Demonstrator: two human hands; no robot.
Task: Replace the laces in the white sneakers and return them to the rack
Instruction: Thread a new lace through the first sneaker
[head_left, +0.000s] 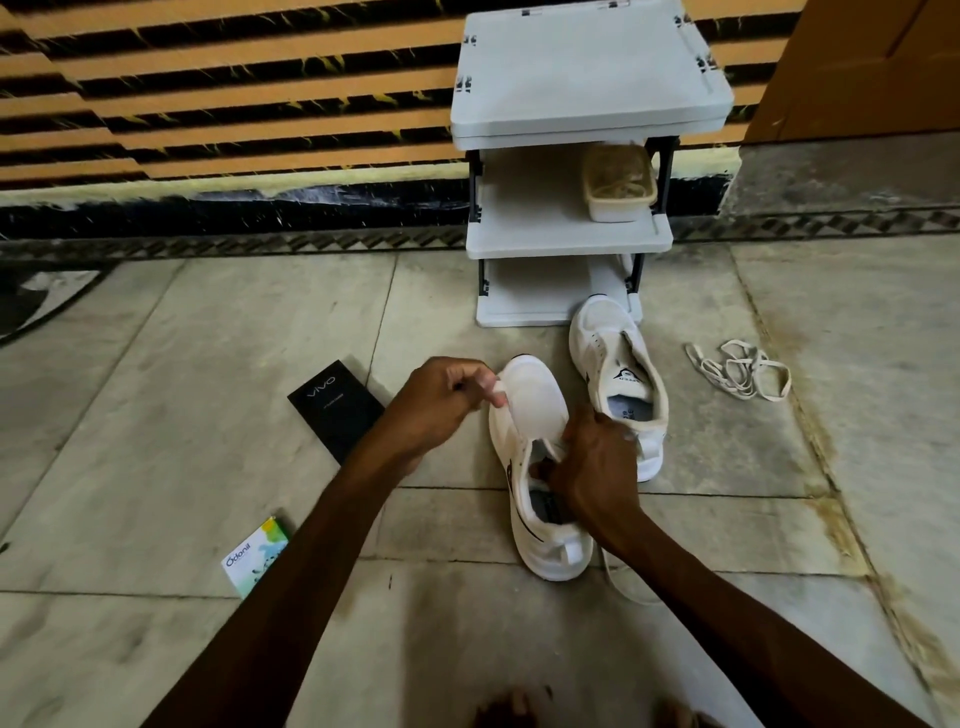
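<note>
Only a couple of things are actually readable here. The black box (336, 408) on the floor says "vivo" in thin pale letters. The small white-and-green box (257, 556) says "Odonil". The far sneaker (605, 338) has a black logo with lettering on its tongue, but it's too blurry to make out.

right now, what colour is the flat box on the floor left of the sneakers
Black, with pale "vivo" lettering. The box shows clearly in the head view.

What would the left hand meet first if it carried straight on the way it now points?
Probably the toe of the near sneaker, whose edge the left hand seems to pinch; the far sneaker lies beyond.
</note>
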